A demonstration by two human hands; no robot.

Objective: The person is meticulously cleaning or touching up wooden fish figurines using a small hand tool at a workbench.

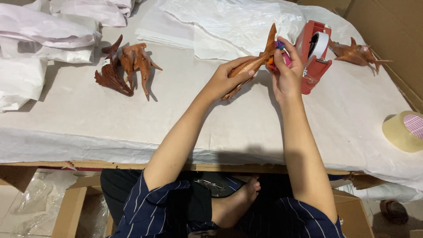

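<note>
My left hand (227, 77) grips a brown carved wooden fish (251, 65) by its body, holding it slanted above the paper-covered table (88, 114). My right hand (286, 70) pinches a small pink and blue object (282, 52) against the fish just below its raised tail fin. Both hands are close together near the table's far middle, right beside a red tape dispenser (315, 55).
Two more carved wooden fish (128, 66) lie together at the left, another carved fish (357, 53) at the far right. White wrapping paper sheets (220, 24) lie at the back. A roll of clear tape (403, 131) sits at the right edge. Cardboard boxes (75, 207) stand below the table.
</note>
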